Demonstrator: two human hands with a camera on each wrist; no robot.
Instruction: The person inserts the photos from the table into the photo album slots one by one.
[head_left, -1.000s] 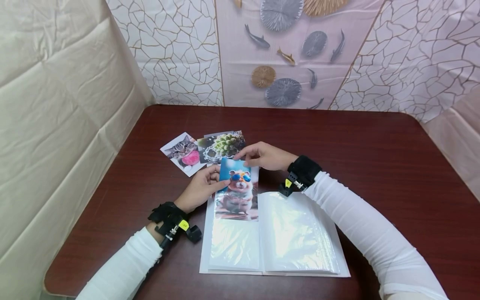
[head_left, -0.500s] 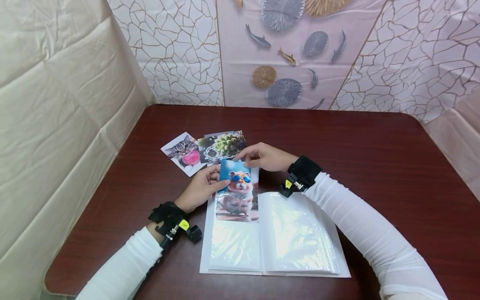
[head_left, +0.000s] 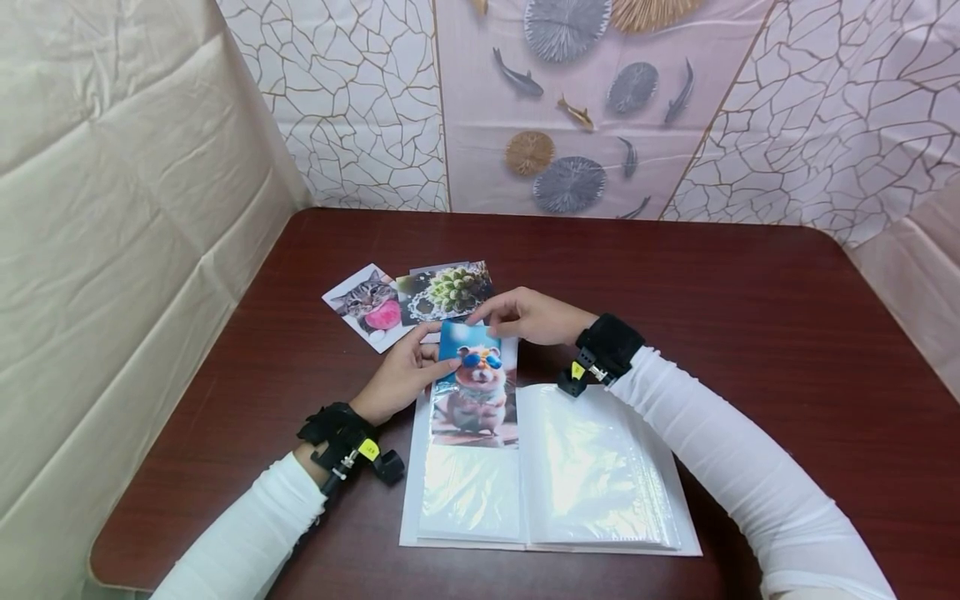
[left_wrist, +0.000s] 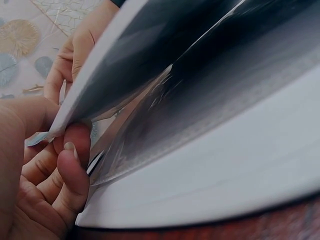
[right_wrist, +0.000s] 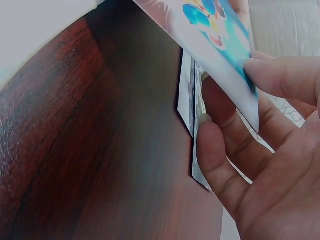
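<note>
A photo of a hamster in blue sunglasses lies partly inside the clear sleeve on the left page of an open photo album. My right hand pinches the photo's top edge, thumb in front and fingers behind, as the right wrist view shows. At the page's upper left edge my left hand pinches the album page, its thumb lying over the photo's side. In the left wrist view the raised page stands away from the sheets beneath, with the left fingers curled behind it.
Behind the album lie a cat photo and a succulent photo, the latter overlapping another print. The album's right page has a shiny clear sleeve. A dark red-brown table bears everything, with patterned cloth behind.
The hamster photo has slid slightly down into the sleeve, and my right hand has come down a little with it. My left hand stays nearly still.
</note>
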